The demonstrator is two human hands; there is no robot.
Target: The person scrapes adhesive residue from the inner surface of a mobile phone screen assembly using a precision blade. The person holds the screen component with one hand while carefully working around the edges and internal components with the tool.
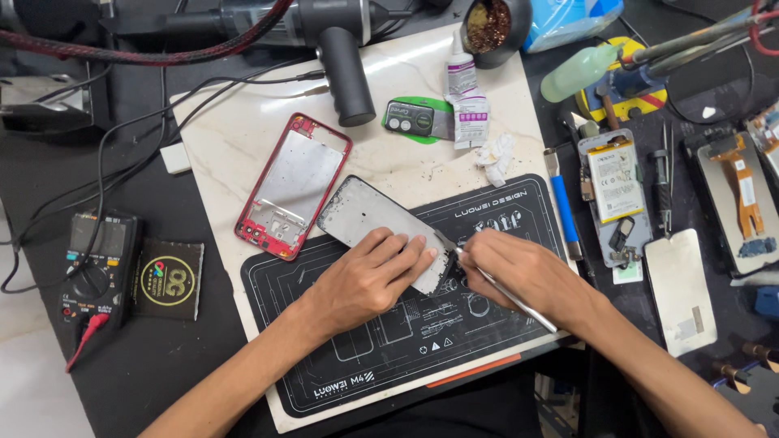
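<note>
Fingers of the left hand (pixel 369 272) lie flat and together on a grey phone panel (pixel 381 229), pinning it down where it rests tilted across the upper edge of the black work mat (pixel 389 357). The right hand (pixel 519 272) has its fingers clamped around a thin metal tool (pixel 507 292), whose tip meets the panel's lower right end; the exact contact is probably at the edge, though the fingers hide it. Just beside the panel, toward the marble slab's (pixel 235 138) left side, lies a red phone frame (pixel 294 185). A multimeter (pixel 101 268) sits near the tabletop's left edge, well apart.
</note>
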